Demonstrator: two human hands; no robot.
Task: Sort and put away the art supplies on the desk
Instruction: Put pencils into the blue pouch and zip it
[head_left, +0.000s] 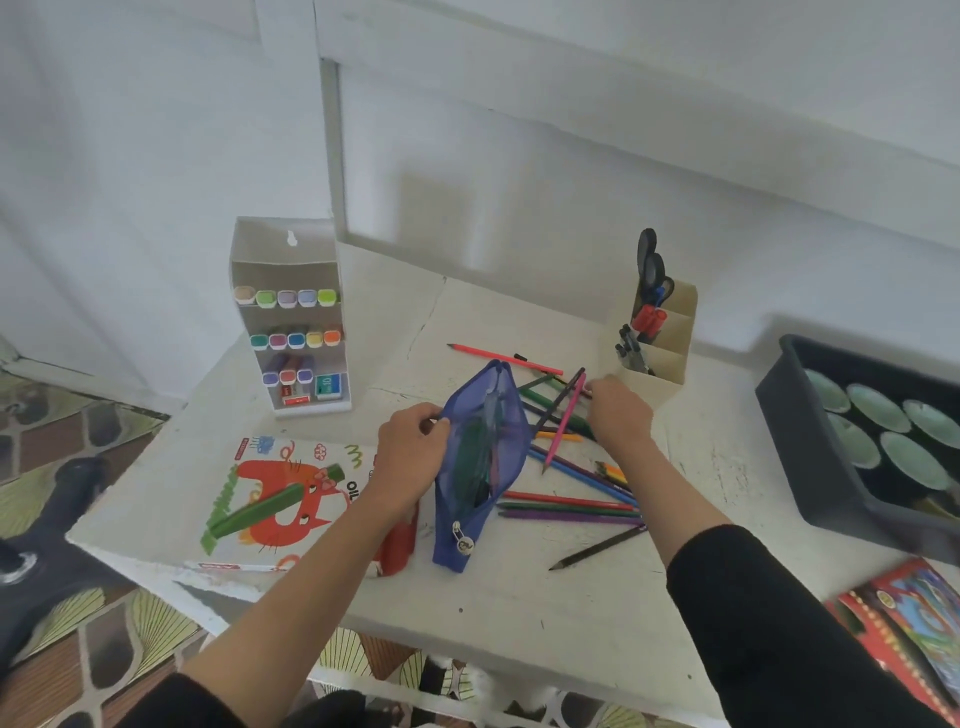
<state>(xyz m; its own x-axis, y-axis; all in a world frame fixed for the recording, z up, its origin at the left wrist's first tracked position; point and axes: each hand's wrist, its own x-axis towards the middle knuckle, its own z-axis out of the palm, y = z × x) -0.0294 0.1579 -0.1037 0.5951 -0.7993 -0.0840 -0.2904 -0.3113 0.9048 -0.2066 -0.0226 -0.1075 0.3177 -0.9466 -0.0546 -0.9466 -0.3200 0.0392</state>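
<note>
A blue mesh pencil case (480, 467) stands open on its edge in the middle of the white desk (519, 613), with a few pencils inside. My left hand (410, 449) pinches its left rim. My right hand (618, 415) grips a pink pencil (563, 426) and a dark pencil (558, 402), tips pointing down beside the case. Several loose coloured pencils (566, 506) lie on the desk to the right of the case. A red pencil (504, 357) lies further back.
A white marker rack (291, 317) stands at the back left. A cardboard organiser (657, 343) with scissors and pens is at the back right. An oil pastel box (275, 499) lies at left, a dark tray (795, 431) of paint pots at right, a red box (904, 623) at the lower right.
</note>
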